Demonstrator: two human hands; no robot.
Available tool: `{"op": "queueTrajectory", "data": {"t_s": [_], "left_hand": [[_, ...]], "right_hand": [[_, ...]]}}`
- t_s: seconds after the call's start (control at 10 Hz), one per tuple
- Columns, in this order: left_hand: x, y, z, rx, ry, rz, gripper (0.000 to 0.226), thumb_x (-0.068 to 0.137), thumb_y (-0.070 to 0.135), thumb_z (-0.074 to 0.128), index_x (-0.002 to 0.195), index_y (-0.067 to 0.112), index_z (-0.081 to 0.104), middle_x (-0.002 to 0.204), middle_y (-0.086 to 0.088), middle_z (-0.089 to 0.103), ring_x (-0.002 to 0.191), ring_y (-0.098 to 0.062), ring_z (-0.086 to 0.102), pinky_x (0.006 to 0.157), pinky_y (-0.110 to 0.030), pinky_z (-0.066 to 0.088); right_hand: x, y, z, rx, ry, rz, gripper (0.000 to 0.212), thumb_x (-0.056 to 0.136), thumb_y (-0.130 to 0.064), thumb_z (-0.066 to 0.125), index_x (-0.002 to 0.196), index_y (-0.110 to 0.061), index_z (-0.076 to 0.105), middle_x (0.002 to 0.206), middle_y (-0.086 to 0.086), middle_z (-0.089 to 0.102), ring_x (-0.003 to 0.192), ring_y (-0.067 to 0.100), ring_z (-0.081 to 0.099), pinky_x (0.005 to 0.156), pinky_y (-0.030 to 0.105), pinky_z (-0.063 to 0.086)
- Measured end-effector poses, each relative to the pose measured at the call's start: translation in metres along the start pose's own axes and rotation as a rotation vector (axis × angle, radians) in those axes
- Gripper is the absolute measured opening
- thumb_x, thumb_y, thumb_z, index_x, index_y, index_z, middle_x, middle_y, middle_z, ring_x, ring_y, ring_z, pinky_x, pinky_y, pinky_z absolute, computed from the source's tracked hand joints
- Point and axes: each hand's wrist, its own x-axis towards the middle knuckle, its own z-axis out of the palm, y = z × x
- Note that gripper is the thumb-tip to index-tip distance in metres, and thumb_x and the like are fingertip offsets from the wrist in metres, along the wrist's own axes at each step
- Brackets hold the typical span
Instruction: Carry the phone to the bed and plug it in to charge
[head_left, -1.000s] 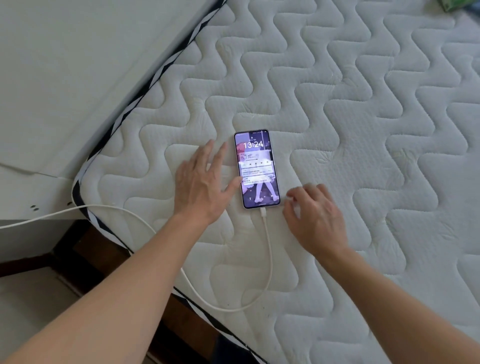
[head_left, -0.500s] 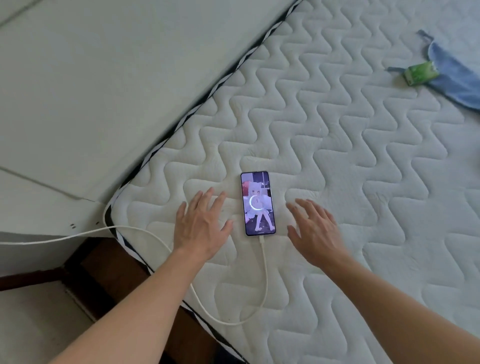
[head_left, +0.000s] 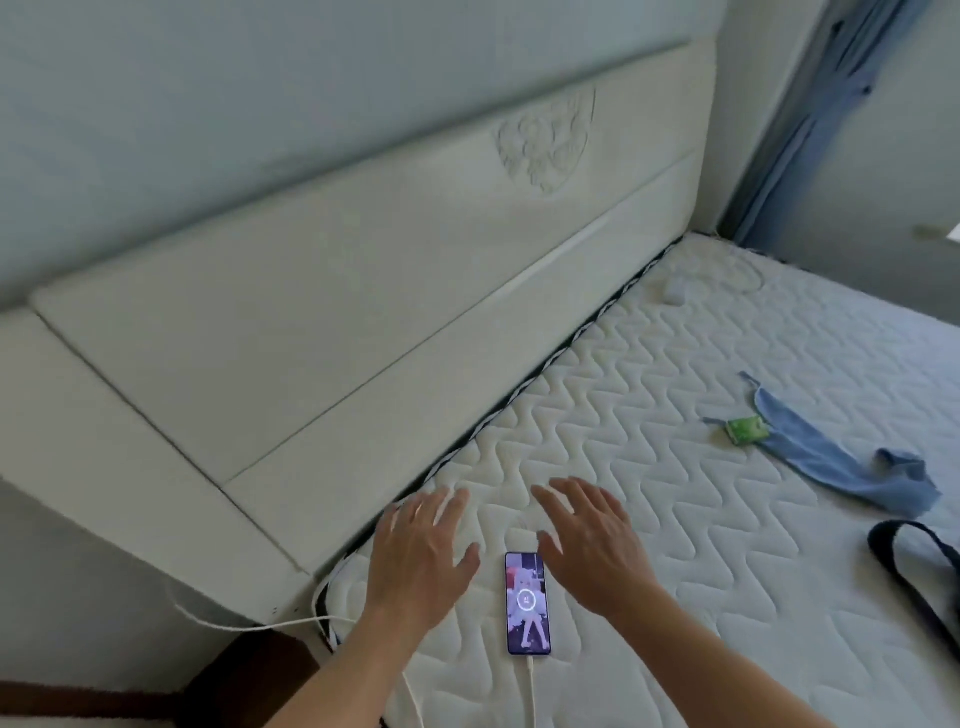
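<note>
The phone (head_left: 527, 604) lies face up on the white quilted mattress (head_left: 675, 519), near the bed's corner, its screen lit with a ring symbol. A white charging cable (head_left: 531, 691) is plugged into its lower end and runs down out of view; another stretch of it trails off the bed's left edge. My left hand (head_left: 421, 556) hovers just left of the phone, fingers spread, holding nothing. My right hand (head_left: 589, 545) hovers just right of it, also open and empty. Neither hand touches the phone.
A white padded headboard (head_left: 337, 322) rises behind the mattress. On the mattress to the right lie a blue cloth (head_left: 821, 462), a small green packet (head_left: 746, 429) and a dark strap (head_left: 914, 577). A small white object (head_left: 675, 291) with a cord sits at the far corner.
Both hands have let go of the phone and lifted forward past it, fingers spread. The view has tilted up to show the headboard. The screen switched from lock screen to a ring symbol.
</note>
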Motion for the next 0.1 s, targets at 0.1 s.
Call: {"op": "queueTrajectory", "data": {"t_s": [0.1], "left_hand": [[0.0053,0.0074,-0.0677,0.027,0.132,-0.001,0.063,0.081,0.057,0.043,0.129,0.024,0.066,0.124,-0.001,0.072,0.114,-0.025,0.068,0.094,-0.051,0.056]], "right_hand": [[0.0229,-0.0114,-0.0634,0.035,0.116,-0.052,0.051,0.074,-0.036,0.074,0.123,-0.024,0.064,0.119,0.001,0.069,0.112,0.024,0.065,0.095,0.044,0.054]]}}
